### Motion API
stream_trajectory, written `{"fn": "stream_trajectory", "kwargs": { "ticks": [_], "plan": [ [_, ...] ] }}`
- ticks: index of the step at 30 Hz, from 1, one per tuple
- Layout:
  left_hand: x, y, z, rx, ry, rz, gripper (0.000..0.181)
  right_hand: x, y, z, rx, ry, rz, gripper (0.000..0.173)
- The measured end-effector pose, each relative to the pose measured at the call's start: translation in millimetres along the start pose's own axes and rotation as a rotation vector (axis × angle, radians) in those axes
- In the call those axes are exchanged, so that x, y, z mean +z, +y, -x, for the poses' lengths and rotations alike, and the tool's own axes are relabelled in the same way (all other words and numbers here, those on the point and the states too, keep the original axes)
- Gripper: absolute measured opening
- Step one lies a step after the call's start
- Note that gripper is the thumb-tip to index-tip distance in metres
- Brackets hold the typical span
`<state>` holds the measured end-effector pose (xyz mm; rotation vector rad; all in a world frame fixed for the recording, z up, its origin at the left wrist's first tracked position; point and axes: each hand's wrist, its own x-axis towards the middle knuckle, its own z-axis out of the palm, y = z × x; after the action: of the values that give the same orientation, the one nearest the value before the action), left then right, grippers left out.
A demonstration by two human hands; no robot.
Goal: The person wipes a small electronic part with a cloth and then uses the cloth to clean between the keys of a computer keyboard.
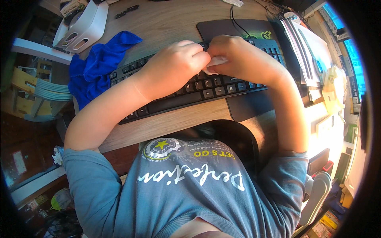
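Observation:
Both hands meet over a black keyboard on the wooden desk. My right hand is bent over with its fingers closed around a crumpled white tissue, part of which shows below the fingers. Close against it, my left hand has curled fingers, and their tips are hidden, so I cannot tell whether they also grip the tissue. The hands and forearms cover much of the upper and left keys. A blue cloth lies rumpled at the keyboard's left end, partly under my left forearm's side of the desk.
A white plastic basket stands at the back left. Small dark pieces lie behind the keyboard. A dark mouse pad and a black cable are at the back. Papers are stacked on the right.

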<state>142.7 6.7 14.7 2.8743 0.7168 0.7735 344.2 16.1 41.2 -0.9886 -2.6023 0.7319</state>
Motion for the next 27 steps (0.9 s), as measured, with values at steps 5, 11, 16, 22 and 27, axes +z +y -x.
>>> {"fn": "stream_trajectory", "kwargs": {
  "ticks": [5,11,16,22,27],
  "plan": [
    [-6,0,-6,-0.028,0.06,0.122,0.009,6,10,7,-0.098,0.138,0.006,0.017],
    [0,-3,-2,0.018,0.074,0.083,0.009,6,3,0,-0.024,0.05,-0.047,0.016],
    [0,-5,-3,0.072,0.017,0.065,0.009,9,2,-1,0.022,0.098,-0.006,0.016],
    [-1,-8,-3,0.051,0.069,0.139,0.01,3,0,1,0.053,0.053,-0.167,0.017],
    [-9,0,-6,0.027,0.112,0.171,0.011,10,7,-3,-0.013,0.066,-0.028,0.019]
  ]
}}
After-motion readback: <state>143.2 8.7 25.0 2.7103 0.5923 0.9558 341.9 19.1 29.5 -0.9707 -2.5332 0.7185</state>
